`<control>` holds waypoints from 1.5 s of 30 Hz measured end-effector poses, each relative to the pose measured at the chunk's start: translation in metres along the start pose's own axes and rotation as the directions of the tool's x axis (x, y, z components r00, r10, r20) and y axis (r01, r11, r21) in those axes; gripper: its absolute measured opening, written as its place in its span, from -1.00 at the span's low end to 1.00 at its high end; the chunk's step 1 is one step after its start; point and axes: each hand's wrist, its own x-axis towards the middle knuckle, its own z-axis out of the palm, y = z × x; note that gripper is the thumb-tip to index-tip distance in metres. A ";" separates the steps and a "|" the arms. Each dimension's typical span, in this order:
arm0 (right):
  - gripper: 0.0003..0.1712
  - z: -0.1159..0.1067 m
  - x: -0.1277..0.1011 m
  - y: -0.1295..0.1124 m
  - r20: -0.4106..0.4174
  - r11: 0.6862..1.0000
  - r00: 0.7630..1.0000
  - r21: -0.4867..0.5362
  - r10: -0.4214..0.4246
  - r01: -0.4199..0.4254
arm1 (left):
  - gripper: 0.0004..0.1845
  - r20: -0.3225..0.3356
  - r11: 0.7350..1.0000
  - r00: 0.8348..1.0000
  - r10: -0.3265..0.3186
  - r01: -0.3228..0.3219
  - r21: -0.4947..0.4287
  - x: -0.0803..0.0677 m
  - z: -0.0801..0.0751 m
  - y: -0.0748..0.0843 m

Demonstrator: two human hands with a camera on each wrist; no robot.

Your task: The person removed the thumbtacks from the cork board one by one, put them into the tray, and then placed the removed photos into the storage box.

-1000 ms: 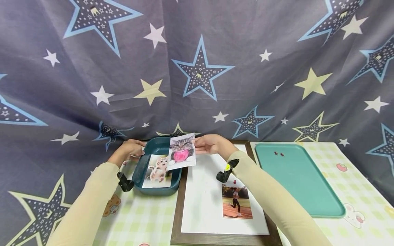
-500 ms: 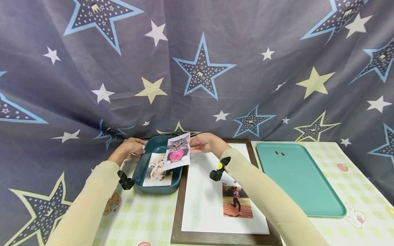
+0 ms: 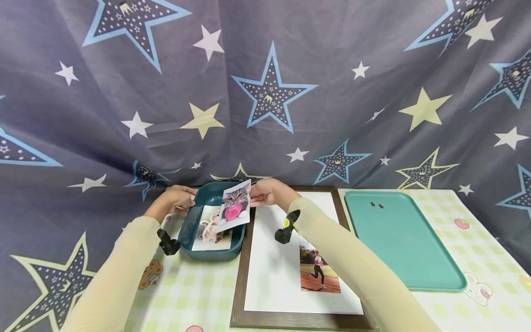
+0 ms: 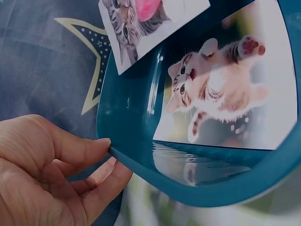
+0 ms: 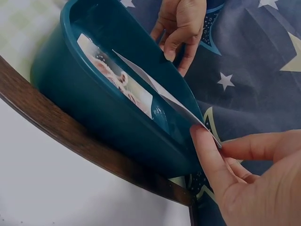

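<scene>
Up close, the right hand (image 3: 265,193) pinches a glossy cat photo (image 3: 235,206) by its far corner between thumb and fingertips (image 5: 207,150), the thin sheet tilted over the dark teal tub (image 3: 195,226) — a smooth, round-cornered plastic dish with a slight sheen. Flat on the tub's floor lies a second print, the kitten photo (image 4: 225,94), showing a pale kitten with a paw raised. The left hand (image 3: 176,200) grips the tub's far left rim, thumb on top and fingers curled beneath the lip. Just beside the tub sits a rectangular dark wooden frame (image 3: 240,276) with a white mat, bearing a small runner photo (image 3: 319,274). Further right rests a flat, lighter teal tray (image 3: 406,249) with two tiny dark red pins (image 3: 376,205). A checked, cartoon-printed tablecloth (image 3: 195,295) covers the table; star-patterned grey fabric (image 3: 265,92) hangs behind — no readable writing shows anywhere.
</scene>
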 end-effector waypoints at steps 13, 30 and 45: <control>-0.73 0.007 0.029 0.005 -0.042 1.000 0.999 -0.014 0.009 -0.010 | -0.40 0.015 1.000 1.000 0.004 -0.004 -0.003 0.000 -0.001 0.000; -0.72 -0.005 0.111 0.024 -0.074 1.000 0.997 -0.008 0.030 -0.030 | -0.43 0.041 1.000 0.999 -0.018 0.019 -0.011 0.003 -0.005 0.000; -0.77 0.039 -0.004 -0.003 -0.181 0.996 0.983 -0.085 -0.042 0.027 | -0.43 0.021 0.999 0.999 -0.047 0.047 0.026 0.003 -0.002 0.001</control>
